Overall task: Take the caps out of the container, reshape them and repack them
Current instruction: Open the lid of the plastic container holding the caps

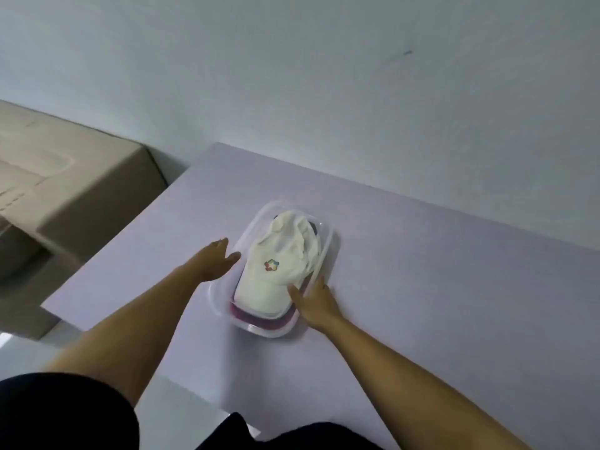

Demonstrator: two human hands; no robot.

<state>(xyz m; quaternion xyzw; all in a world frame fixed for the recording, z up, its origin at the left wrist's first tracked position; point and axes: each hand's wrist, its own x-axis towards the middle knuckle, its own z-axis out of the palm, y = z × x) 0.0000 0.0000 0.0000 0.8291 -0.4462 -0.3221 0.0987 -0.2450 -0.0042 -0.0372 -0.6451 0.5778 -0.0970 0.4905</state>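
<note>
A clear plastic container (259, 329) stands on the pale lilac table (422, 287). On top inside it lies a white cap (279, 280) with a small coloured logo, its crown crumpled at the far end. Under it a dark red cap (259, 319) shows at the near end. My left hand (214, 258) is at the container's left side, fingers straight, its thumb at the rim. My right hand (313, 300) lies flat at the container's right side, with fingertips touching the white cap's edge near the brim.
A large cardboard box (65, 177) stands beyond the table's left edge. A plain white wall (324, 76) rises behind the table. The table's near edge runs by my dark clothing at the bottom.
</note>
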